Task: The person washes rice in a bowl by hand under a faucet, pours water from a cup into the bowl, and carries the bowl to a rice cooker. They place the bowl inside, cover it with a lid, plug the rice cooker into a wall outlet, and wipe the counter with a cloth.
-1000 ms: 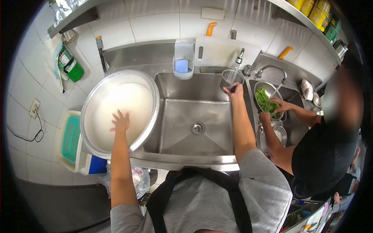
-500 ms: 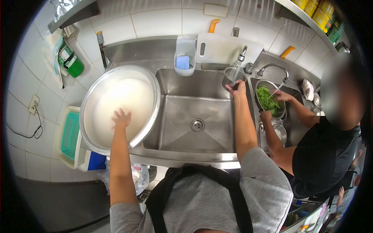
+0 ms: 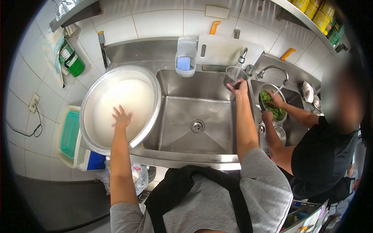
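A large round metal basin (image 3: 152,116) stands left of the sink, filled with cloudy white liquid (image 3: 130,91). My left hand (image 3: 122,116) is over or at the surface of that liquid, fingers spread, holding nothing; whether the fingertips dip in cannot be made out. At the right back of the sink, my right hand (image 3: 239,87) grips a clear cup (image 3: 234,82) from below and the side. The cup is held under a running faucet (image 3: 242,58), and water streams into it.
Beside me on the right, a co-worker's hands (image 3: 276,100) handle leafy greens (image 3: 274,110) in a metal bowl under another tap. The steel sink (image 3: 194,136) lies between my arms. A plastic holder with a blue sponge (image 3: 183,63) and a white cutting board (image 3: 219,48) stand behind it.
My hands and the cup stay nearly in place. The co-worker's bowl has tilted, and the hand in it has moved over the greens.
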`<state>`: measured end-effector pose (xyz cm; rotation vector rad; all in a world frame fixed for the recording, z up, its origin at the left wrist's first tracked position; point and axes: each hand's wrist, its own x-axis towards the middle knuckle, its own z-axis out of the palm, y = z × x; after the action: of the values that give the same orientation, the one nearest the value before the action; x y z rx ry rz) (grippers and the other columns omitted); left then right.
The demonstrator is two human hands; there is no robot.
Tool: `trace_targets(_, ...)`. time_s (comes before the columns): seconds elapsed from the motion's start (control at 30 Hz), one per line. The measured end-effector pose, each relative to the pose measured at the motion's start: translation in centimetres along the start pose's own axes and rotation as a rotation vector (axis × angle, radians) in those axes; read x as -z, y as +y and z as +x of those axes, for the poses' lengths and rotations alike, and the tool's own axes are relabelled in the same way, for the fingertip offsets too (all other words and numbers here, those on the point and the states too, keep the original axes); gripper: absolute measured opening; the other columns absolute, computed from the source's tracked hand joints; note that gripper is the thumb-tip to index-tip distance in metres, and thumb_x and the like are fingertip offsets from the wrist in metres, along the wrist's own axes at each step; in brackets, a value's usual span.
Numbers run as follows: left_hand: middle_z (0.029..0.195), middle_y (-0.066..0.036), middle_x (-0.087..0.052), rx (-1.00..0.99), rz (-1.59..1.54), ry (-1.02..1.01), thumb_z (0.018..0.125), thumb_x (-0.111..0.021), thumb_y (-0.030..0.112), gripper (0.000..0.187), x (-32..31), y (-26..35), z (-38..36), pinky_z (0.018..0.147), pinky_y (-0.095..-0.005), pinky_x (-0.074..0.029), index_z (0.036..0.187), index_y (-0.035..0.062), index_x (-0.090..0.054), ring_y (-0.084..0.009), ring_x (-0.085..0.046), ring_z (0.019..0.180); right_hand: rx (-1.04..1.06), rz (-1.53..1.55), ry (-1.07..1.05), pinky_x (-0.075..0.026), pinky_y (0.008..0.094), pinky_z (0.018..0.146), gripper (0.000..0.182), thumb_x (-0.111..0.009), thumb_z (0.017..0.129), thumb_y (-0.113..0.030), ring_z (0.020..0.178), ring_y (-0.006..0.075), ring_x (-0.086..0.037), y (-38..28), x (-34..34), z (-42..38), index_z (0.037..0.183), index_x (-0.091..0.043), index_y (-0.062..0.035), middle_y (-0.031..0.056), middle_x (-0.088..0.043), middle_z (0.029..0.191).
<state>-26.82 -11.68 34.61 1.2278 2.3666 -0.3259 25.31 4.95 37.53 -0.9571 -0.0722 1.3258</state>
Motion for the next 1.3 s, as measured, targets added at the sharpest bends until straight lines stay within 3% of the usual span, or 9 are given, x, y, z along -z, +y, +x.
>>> trace_targets(0.07, 0.139, -0.007, 0.009, 0.003, -0.244, 0.444, 0.082, -0.035, 0.049, 0.069, 1.2, 0.6, -1.5, 0.085, -0.0696, -0.018, 0.134, 0.0192, 0.0, -0.0348, -0.002, 0.127, -0.014, 0.003, -0.019, -0.042, 0.0591, 0.072, 0.028, -0.046, 0.066, -0.006, 0.078, 0.0474, -0.047, 0.0, 0.2, 0.2, 0.093, -0.041, 0.002, 0.0231, -0.041, 0.1)
trace_targets(0.13, 0.139, -0.009, 0.007, -0.024, 0.059, 0.061, 0.083, -0.033, 0.049, 0.068, -0.7, -0.5, 1.9, 0.088, -0.0673, -0.016, 0.134, 0.018, 0.0, -0.0338, 0.001, 0.127, -0.028, 0.004, -0.042, -0.042, 0.0591, 0.072, 0.029, -0.046, 0.067, -0.006, 0.078, 0.0476, -0.047, 0.0, 0.3, 0.5, 0.094, -0.04, 0.002, 0.0226, -0.041, 0.1)
trace_targets(0.2, 0.139, -0.01, 0.007, -0.292, 0.502, -0.253, 0.083, -0.031, 0.049, 0.067, -4.6, -3.0, 9.6, 0.089, -0.0659, -0.016, 0.134, 0.0182, 0.0, -0.0338, 0.002, 0.127, -0.034, 0.002, -0.042, -0.042, 0.0593, 0.072, 0.029, -0.046, 0.067, -0.006, 0.078, 0.0472, -0.047, 0.0, 0.4, 1.0, 0.094, -0.041, 0.002, 0.0215, -0.04, 0.101)
trace_targets(0.33, 0.138, -0.01, 0.014, 0.042, -0.142, 0.118, 0.084, -0.032, 0.047, 0.067, 2.8, 1.6, -4.2, 0.092, -0.062, -0.017, 0.134, 0.0193, 0.003, -0.0348, 0.001, 0.127, -0.053, 0.021, -0.077, -0.042, 0.0596, 0.073, 0.027, -0.046, 0.067, -0.005, 0.085, 0.046, -0.045, -0.2, 0.7, 2.0, 0.092, -0.042, 0.0016, 0.0203, -0.038, 0.103)
trace_targets(0.53, 0.138, -0.01, 0.016, 0.082, -0.327, 0.445, 0.084, -0.035, 0.047, 0.069, 2.9, 1.6, -4.0, 0.093, -0.0615, -0.018, 0.134, 0.0188, 0.004, -0.0353, 0.0, 0.127, -0.025, 0.054, -0.082, -0.042, 0.0598, 0.075, 0.021, -0.046, 0.066, -0.003, 0.093, 0.041, -0.038, -0.6, 0.2, 2.3, 0.086, -0.042, -0.0001, 0.0167, -0.034, 0.101)
trace_targets(0.63, 0.138, -0.01, 0.016, -0.408, 0.377, 0.02, 0.083, -0.035, 0.047, 0.068, -6.1, -5.5, 12.8, 0.091, -0.0632, -0.017, 0.133, 0.022, 0.004, -0.0371, 0.001, 0.126, -0.04, 0.021, -0.029, -0.032, 0.0562, 0.089, 0.042, -0.042, 0.065, -0.007, 0.106, 0.0434, -0.034, -0.6, -0.3, 1.9, 0.106, -0.037, -0.0006, 0.0196, -0.037, 0.115)
trace_targets(0.7, 0.138, -0.011, 0.014, -0.181, 0.018, 0.064, 0.083, -0.036, 0.047, 0.07, -2.3, -2.2, 5.2, 0.093, -0.0605, -0.018, 0.134, 0.0193, 0.003, -0.036, -0.001, 0.127, -0.038, 0.052, -0.054, -0.042, 0.0598, 0.075, 0.02, -0.046, 0.067, -0.004, 0.09, 0.0426, -0.04, -0.5, 0.3, 3.1, 0.086, -0.041, -0.0004, 0.0176, -0.033, 0.102)
trace_targets(0.77, 0.138, -0.012, 0.014, -0.078, -0.189, 0.212, 0.083, -0.036, 0.046, 0.069, 1.4, 0.3, -1.4, 0.094, -0.0592, -0.019, 0.134, 0.0182, 0.002, -0.0361, -0.001, 0.127, -0.037, 0.045, -0.06, -0.042, 0.0598, 0.075, 0.021, -0.046, 0.067, -0.004, 0.091, 0.0441, -0.04, -0.6, 0.0, 2.2, 0.086, -0.04, -0.0003, 0.0184, -0.034, 0.103)
trace_targets(1.3, 0.138, -0.012, 0.013, 0.059, -0.208, 0.365, 0.085, -0.032, 0.046, 0.063, 2.5, 1.0, -2.9, 0.093, -0.0594, -0.02, 0.134, 0.0175, -0.003, -0.0363, -0.003, 0.127, -0.024, 0.014, -0.127, -0.042, 0.06, 0.075, 0.022, -0.045, 0.069, -0.007, 0.094, 0.0481, -0.038, -0.6, 0.4, 3.5, 0.088, -0.039, 0.0002, 0.0213, -0.031, 0.109)
